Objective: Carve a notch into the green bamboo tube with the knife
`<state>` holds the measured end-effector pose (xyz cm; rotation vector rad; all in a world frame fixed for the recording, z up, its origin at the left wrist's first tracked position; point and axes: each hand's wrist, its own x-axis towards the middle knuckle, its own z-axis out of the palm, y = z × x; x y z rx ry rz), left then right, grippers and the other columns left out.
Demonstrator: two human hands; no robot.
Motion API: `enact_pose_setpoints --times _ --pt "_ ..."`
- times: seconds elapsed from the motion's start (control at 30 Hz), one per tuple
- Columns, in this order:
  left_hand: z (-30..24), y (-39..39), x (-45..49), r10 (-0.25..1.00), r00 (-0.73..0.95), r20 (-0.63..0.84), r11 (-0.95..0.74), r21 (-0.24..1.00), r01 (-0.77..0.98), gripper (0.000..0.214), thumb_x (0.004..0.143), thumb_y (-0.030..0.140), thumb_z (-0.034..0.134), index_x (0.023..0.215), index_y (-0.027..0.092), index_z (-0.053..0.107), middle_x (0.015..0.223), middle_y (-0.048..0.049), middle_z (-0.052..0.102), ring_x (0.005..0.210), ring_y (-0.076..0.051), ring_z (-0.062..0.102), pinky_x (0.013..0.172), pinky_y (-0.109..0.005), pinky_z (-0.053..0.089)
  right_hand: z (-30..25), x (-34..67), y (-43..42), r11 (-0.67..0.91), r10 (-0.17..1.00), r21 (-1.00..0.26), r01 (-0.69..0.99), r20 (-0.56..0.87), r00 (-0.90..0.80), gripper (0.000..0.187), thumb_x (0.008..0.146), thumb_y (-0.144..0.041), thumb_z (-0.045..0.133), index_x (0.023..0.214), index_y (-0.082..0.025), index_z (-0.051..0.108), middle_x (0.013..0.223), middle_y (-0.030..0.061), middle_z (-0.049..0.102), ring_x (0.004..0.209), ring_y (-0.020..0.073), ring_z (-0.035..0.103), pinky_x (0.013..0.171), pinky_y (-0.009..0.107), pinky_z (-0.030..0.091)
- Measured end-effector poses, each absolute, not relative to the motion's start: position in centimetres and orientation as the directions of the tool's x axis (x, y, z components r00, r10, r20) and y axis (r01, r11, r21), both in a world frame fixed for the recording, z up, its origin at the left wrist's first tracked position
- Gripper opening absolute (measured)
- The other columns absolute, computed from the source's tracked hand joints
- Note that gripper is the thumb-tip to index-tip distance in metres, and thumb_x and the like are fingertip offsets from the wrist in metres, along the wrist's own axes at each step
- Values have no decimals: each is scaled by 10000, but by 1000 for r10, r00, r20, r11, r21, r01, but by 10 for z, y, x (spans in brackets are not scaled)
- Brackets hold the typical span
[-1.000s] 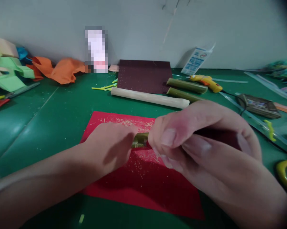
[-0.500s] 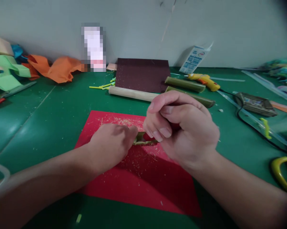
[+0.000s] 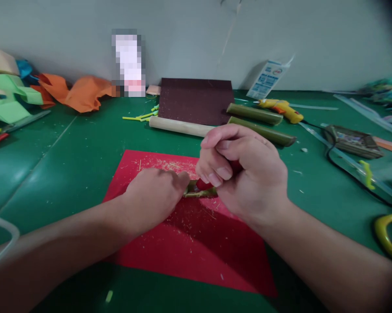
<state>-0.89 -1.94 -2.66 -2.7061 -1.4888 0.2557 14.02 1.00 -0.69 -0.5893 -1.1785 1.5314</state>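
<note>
My left hand (image 3: pixel 155 198) is closed around one end of a split bamboo piece (image 3: pixel 191 194), low over a red sheet (image 3: pixel 196 256). The piece lies sideways with its hollow side up, and my fingers hide its left end. Just to the right, my right hand (image 3: pixel 250 176) is curled tightly around a red-handled tool (image 3: pixel 203 184). The tool's lower end reaches into the bamboo hollow; its tip is too hidden to make out. Pale shavings (image 3: pixel 170 164) are scattered on the sheet around both hands.
Behind the sheet lie a pale wooden rod (image 3: pixel 179 126), bamboo halves (image 3: pixel 254 114) and a dark board (image 3: pixel 196 100). A yellow glue gun (image 3: pixel 287 111) trails its black cord at right. Yellow-handled scissors (image 3: pixel 387 234) lie near the right edge. Orange cloth (image 3: pixel 88 93) lies at back left.
My right hand has shifted slightly left and inward, with the red handle showing a little more over the bamboo. My left hand keeps its hold, and the view has moved slightly.
</note>
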Motion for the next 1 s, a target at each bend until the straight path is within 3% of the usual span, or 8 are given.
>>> enact_pose_setpoints --times 0.43,0.6,0.83,0.9,1.0 --pt "-32 -20 -12 835 545 -68 -549 -122 827 207 796 68 494 944 148 615 784 -94 718 641 -261 710 489 -296 459 -6 139 15 -27 937 -883 -468 141 -321 198 733 -111 539 663 -233 678 421 -55 353 377 104 326 399 269 322" --pt "-29 -18 -11 841 529 -115 -539 -103 836 230 796 43 461 933 140 619 742 -100 706 641 -284 708 483 -313 473 -10 139 10 61 932 -865 -499 228 -282 212 761 -103 529 685 -215 692 413 -50 389 371 112 355 385 275 322" --pt "-26 -18 -12 893 420 -163 -400 145 905 185 856 175 476 965 199 623 731 -68 699 622 -269 686 514 -320 454 4 142 -7 272 893 -862 -427 391 -221 232 776 -89 544 680 -241 691 451 -51 498 377 100 418 405 265 366" --pt "-27 -19 -15 904 406 -132 -381 176 907 162 874 207 476 963 202 611 762 -68 701 651 -269 685 538 -329 464 18 145 -12 292 879 -880 -374 401 -258 239 802 -193 618 569 -250 609 415 -49 484 342 107 397 365 277 348" --pt "-27 -21 -18 905 415 -96 -386 230 894 158 883 246 512 1011 190 586 833 -77 707 738 -256 692 604 -324 493 36 151 -18 372 858 -886 -276 442 -262 287 809 -289 679 550 -267 556 419 -45 493 345 116 423 364 293 366"
